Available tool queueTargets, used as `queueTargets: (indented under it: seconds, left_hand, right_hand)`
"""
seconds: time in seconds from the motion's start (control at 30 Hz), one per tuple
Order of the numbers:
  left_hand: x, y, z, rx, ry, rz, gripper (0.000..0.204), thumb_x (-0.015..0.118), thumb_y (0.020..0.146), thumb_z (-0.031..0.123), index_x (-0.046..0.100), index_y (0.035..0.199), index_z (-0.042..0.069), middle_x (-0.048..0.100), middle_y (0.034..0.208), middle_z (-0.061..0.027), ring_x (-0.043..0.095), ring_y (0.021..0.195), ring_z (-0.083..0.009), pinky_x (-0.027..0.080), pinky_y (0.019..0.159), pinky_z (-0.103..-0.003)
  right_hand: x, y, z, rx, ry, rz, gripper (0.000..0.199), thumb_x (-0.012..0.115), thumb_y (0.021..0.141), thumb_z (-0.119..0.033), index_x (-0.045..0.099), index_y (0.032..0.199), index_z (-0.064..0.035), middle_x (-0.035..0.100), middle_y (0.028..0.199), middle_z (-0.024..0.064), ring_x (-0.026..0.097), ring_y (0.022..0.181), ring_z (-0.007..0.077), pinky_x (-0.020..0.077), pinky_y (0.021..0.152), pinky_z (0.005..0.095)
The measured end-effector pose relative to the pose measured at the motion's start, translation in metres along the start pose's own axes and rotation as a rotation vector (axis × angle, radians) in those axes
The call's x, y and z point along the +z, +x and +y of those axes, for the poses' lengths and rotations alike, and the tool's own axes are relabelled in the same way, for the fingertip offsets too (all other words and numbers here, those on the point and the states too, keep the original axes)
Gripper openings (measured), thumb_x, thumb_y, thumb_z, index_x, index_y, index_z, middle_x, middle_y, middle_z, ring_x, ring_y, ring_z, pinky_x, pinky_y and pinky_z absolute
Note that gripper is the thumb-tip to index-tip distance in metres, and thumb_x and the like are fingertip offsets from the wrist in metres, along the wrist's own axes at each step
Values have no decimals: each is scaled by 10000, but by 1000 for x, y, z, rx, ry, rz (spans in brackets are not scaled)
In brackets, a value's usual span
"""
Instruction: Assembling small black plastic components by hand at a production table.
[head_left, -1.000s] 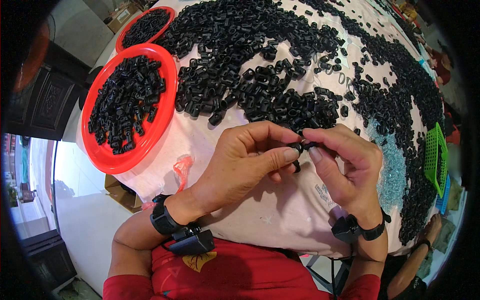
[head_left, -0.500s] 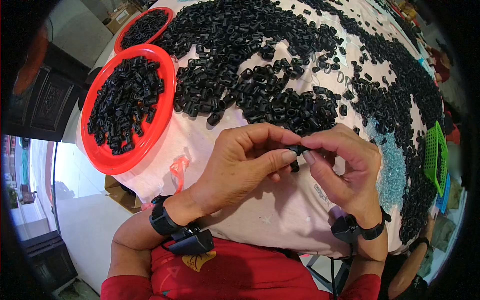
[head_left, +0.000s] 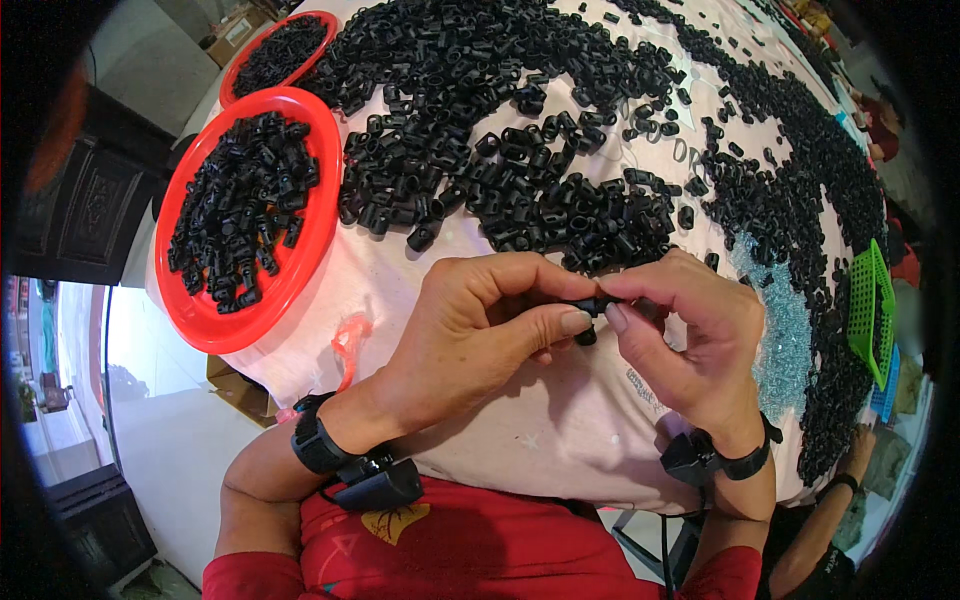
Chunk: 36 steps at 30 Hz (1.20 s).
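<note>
One red shirt (head_left: 480, 550) bears a yellow motif (head_left: 396, 523). Two black wrist straps (head_left: 314, 440) each carry a boxy black module (head_left: 385, 486).

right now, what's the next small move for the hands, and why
Probably a gentle push with the right hand toward the left hand: both pinch the small black piece from opposite sides, and their grip hides whether it is fully seated, so letting go now seems premature.

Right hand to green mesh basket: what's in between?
Head view: small pale-blue pieces nearer the right hand, then a band of small black parts nearer the green mesh basket.
</note>
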<state>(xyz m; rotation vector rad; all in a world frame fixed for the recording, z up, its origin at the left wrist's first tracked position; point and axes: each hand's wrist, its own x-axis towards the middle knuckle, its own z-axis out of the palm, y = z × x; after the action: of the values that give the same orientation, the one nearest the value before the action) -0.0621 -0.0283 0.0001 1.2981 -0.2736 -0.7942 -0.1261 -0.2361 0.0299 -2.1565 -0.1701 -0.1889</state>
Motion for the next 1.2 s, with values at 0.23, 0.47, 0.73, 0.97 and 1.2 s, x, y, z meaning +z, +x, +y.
queueTargets:
  seconds: [0.23,0.47,0.73,0.97,1.2]
  left_hand:
    - [1,-1,-8,67,61,0,151,701,972,61,736,1101,-8,647,760,27,526,630,-8,402,517,-185]
    - [2,0,-9,69,146,35,132,708,959,46,748,1069,-14,668,764,7,554,649,-23,442,544,-208]
    - [0,5,-16,447,555,97,128,725,929,23,737,1041,-40,689,783,-24,581,679,-44,480,591,-232]
    - [5,-1,-3,96,202,106,120,710,939,18,738,1047,-28,676,793,-1,573,680,-32,468,575,-217]
    - [5,-1,-7,25,206,55,147,696,943,-12,737,1083,-29,721,872,-27,643,744,-57,526,628,-220]
  right_hand:
    - [3,-1,7,-50,63,-30,176,737,803,39,743,976,6,730,888,119,654,704,177,516,603,271]
    - [6,1,8,-151,-60,-3,203,739,762,90,731,943,-2,724,884,130,673,721,217,538,614,297]
    - [11,2,11,-236,-181,39,196,745,769,83,731,941,-10,718,867,129,674,698,221,539,598,299]
    - [8,-2,2,185,137,16,113,745,851,-4,726,957,30,700,788,113,662,634,136,524,593,269]
    - [6,-3,10,-22,-32,-36,112,742,832,6,726,943,18,679,753,119,670,624,178,520,576,279]
